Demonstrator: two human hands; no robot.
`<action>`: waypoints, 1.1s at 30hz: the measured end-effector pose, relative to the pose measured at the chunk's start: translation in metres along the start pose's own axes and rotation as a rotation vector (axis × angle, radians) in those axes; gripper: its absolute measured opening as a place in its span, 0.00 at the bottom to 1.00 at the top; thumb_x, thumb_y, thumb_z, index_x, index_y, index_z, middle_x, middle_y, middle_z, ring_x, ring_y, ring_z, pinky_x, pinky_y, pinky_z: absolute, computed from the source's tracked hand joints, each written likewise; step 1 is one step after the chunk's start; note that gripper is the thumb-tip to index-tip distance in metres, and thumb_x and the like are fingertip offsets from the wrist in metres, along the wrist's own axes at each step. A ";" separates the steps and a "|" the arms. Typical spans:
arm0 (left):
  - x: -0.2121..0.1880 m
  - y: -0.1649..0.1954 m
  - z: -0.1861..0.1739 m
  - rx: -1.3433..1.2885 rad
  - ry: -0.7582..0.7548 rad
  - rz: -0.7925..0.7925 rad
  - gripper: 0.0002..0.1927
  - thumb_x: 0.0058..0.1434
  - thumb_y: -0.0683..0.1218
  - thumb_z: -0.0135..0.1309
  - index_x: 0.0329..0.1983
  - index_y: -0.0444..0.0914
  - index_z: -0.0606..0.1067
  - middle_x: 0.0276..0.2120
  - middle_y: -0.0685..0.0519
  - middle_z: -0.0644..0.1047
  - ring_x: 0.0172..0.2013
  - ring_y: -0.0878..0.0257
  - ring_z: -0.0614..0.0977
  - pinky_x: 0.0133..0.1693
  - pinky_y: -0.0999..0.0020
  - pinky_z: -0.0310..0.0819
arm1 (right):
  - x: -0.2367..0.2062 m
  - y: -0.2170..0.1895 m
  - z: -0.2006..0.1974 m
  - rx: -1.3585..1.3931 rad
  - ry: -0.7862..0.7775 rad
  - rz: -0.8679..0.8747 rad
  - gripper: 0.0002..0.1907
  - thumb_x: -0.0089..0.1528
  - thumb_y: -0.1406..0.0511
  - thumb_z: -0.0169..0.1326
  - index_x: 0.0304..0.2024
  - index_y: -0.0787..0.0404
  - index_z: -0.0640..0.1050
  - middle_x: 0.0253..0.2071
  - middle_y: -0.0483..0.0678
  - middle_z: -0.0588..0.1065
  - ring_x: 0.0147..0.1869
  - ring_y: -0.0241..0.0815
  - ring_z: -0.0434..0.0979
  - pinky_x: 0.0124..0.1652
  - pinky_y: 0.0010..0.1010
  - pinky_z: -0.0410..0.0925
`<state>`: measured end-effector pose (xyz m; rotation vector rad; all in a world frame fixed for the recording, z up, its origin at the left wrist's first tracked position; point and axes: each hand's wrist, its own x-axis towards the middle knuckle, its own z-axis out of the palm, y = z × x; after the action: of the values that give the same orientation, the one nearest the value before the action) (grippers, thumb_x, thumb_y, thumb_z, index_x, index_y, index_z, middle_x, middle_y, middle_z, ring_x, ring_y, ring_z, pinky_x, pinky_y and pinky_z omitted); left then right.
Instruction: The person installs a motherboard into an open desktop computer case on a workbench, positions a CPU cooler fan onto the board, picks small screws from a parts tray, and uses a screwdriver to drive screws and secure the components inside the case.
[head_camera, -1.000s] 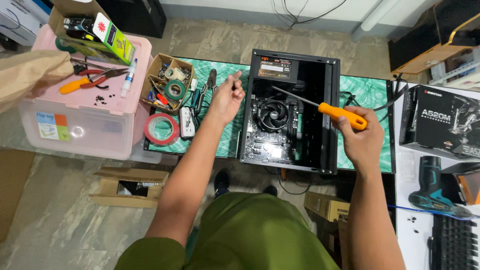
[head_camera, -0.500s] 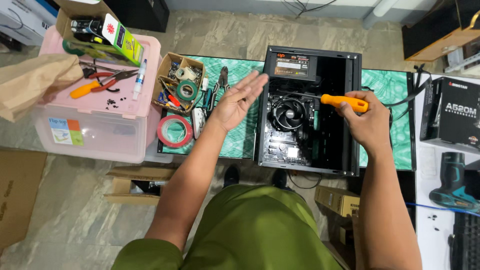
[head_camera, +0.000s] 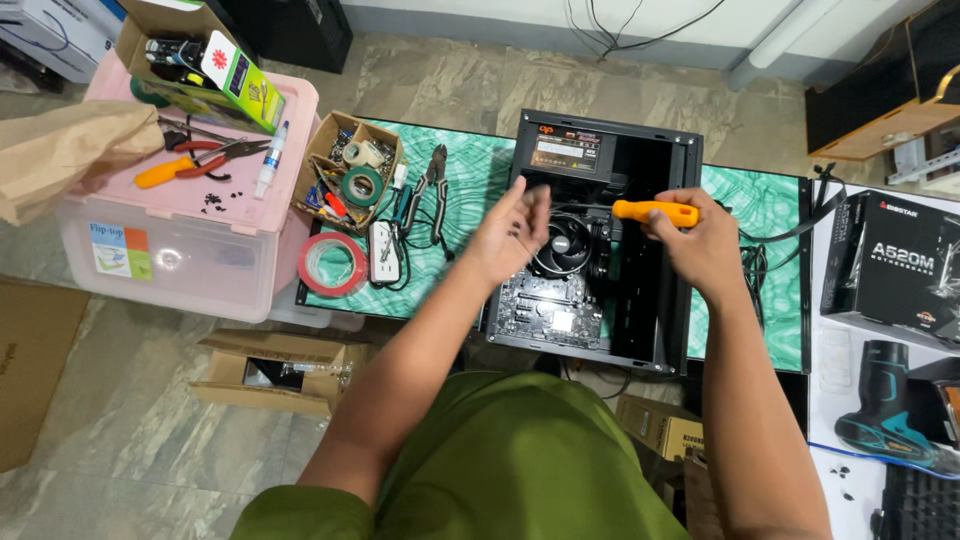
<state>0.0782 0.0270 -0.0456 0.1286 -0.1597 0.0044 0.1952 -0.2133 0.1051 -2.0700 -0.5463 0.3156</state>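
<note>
Right hand (head_camera: 700, 245) grips an orange-handled screwdriver (head_camera: 655, 211) over the open computer case (head_camera: 605, 240) mid-table; left hand (head_camera: 512, 235), half-open and empty, hovers beside the cooler fan (head_camera: 562, 245) — a slipped tip could gouge the motherboard (head_camera: 545, 305)

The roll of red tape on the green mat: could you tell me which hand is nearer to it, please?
Left. The left hand is over the open computer case, right of the red tape; the right hand, holding the orange screwdriver, is farther right.

Screwdriver (head_camera: 655, 211) tip hidden behind left hand (head_camera: 510, 238); keyboard (head_camera: 918, 505) cut off at edge.
</note>
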 end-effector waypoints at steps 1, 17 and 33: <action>0.005 -0.011 -0.010 -0.112 -0.146 -0.044 0.22 0.83 0.56 0.42 0.47 0.33 0.74 0.31 0.53 0.78 0.27 0.63 0.77 0.30 0.67 0.70 | 0.002 0.002 0.001 0.018 -0.005 0.009 0.13 0.66 0.67 0.59 0.50 0.67 0.77 0.41 0.51 0.81 0.43 0.38 0.84 0.44 0.26 0.75; 0.046 -0.091 0.004 2.588 0.037 -0.548 0.20 0.57 0.55 0.62 0.46 0.39 0.79 0.36 0.49 0.83 0.40 0.52 0.85 0.41 0.57 0.80 | 0.023 -0.018 0.013 -0.234 -0.017 -0.181 0.14 0.62 0.63 0.61 0.47 0.64 0.79 0.37 0.53 0.82 0.39 0.42 0.84 0.42 0.31 0.74; 0.063 -0.110 -0.033 2.672 0.168 -0.301 0.14 0.64 0.43 0.49 0.53 0.42 0.74 0.34 0.50 0.83 0.34 0.54 0.87 0.32 0.58 0.81 | 0.025 -0.033 0.033 -0.368 -0.092 -0.292 0.16 0.61 0.62 0.61 0.47 0.65 0.78 0.37 0.60 0.80 0.41 0.57 0.83 0.42 0.40 0.74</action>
<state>0.1473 -0.0786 -0.0823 2.8079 0.1485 -0.0764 0.1946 -0.1611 0.1151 -2.2918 -1.0132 0.1458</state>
